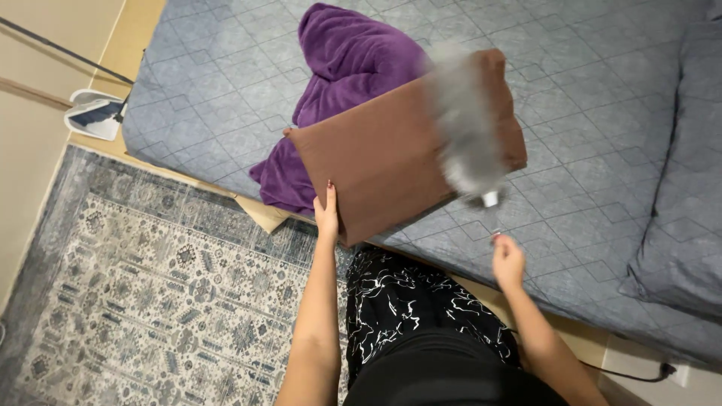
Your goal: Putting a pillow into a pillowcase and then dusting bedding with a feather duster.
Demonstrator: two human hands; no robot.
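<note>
Beside the patterned rug (150,286), the left hand (326,214) is gripping a brown pillow (376,154) over the grey quilted bed (587,98), while the right hand (508,259) is pinching a blurred duster (462,128).

Grey duster (462,128) motion-blurred — handle unclear; purple blanket (338,83) partly hidden

Grey quilted bed (587,90) under purple towel (338,68), grey pillow (688,188)

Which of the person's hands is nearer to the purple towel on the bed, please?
The left hand, gripping the brown pillow's edge just beside the purple towel. The right hand is farther, beyond the pillow.
</note>
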